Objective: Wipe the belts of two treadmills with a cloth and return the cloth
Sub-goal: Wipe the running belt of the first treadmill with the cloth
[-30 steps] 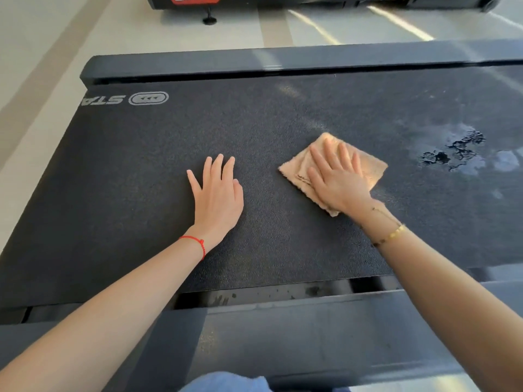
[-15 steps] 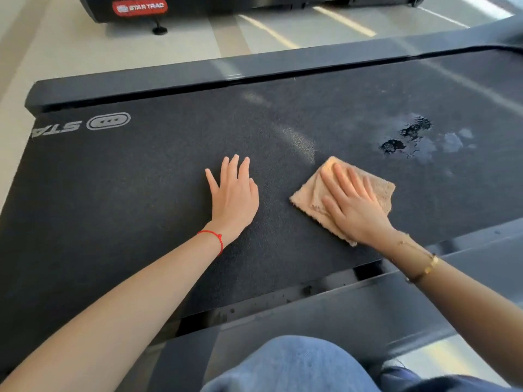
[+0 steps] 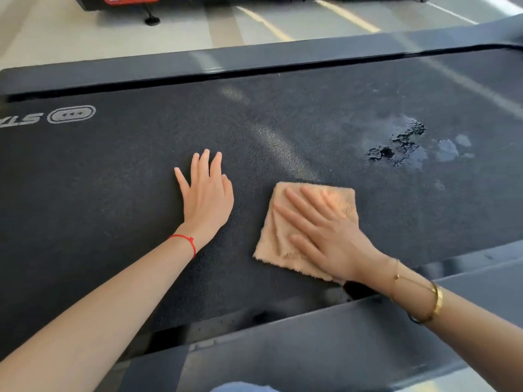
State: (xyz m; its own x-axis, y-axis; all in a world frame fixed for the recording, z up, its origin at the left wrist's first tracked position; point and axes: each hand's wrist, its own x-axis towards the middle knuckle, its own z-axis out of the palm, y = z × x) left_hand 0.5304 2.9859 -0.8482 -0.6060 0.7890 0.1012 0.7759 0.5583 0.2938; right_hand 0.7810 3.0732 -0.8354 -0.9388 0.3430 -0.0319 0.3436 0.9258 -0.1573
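Treadmill belt [image 3: 113, 179], right hand [image 3: 331, 239] spread on cloth [image 3: 283, 244], slid nearer, left hand [image 3: 208, 199] flat as before

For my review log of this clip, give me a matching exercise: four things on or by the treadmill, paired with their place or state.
Things:
1. left hand
2. right hand
3. wet patch
4. red wrist string

States:
A. on the belt beyond the cloth, to its right
B. flat on the cloth
C. flat on the bare belt
D. round the left wrist

Pairs: 1-C, 2-B, 3-A, 4-D
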